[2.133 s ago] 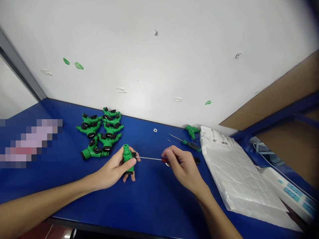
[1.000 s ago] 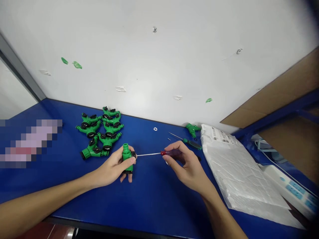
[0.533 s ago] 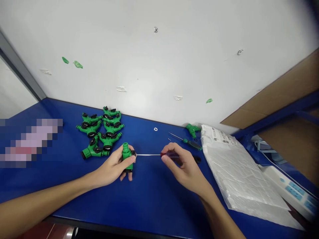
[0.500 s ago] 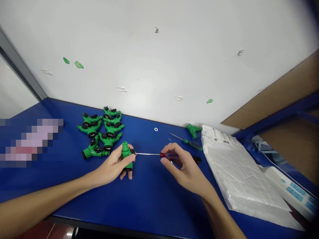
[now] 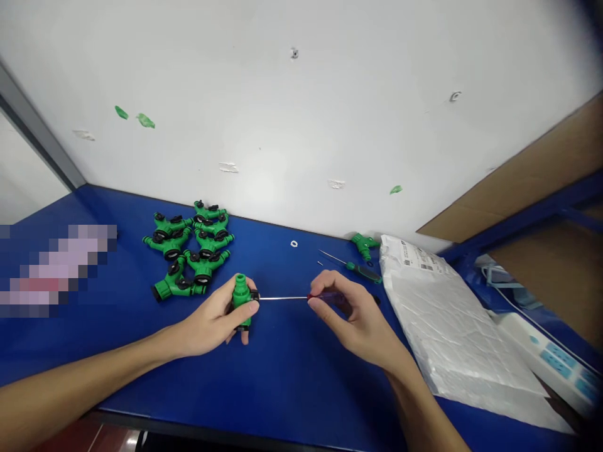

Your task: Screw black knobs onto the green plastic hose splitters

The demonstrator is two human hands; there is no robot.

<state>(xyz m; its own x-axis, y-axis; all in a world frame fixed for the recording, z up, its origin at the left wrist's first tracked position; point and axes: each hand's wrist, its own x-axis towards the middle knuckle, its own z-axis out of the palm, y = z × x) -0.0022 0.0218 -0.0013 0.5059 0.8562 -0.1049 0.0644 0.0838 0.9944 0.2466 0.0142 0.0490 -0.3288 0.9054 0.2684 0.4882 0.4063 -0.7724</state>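
My left hand (image 5: 221, 317) is closed around a green hose connector (image 5: 241, 290) whose black part faces right. My right hand (image 5: 348, 311) grips the handle of a red and purple screwdriver (image 5: 285, 298). Its thin shaft runs level to the left, and the tip meets the connector's black part. Behind my left hand, several green connectors with black valves (image 5: 203, 263) stand grouped on the blue table. A small white ring (image 5: 294, 243) lies beyond the screwdriver. Farther right are a green-handled screwdriver (image 5: 362, 272) and a single green connector (image 5: 364, 246).
A white padded package (image 5: 452, 326) lies to the right, with a white power strip (image 5: 546, 355) beside it. The white wall (image 5: 273, 125) rises behind the blue table (image 5: 273, 389). A blurred patch covers the far left.
Both hands, the held connector and the screwdriver have shifted slightly right and down. The connector is a bit more upright, and more of the screwdriver's handle is covered by my right hand.
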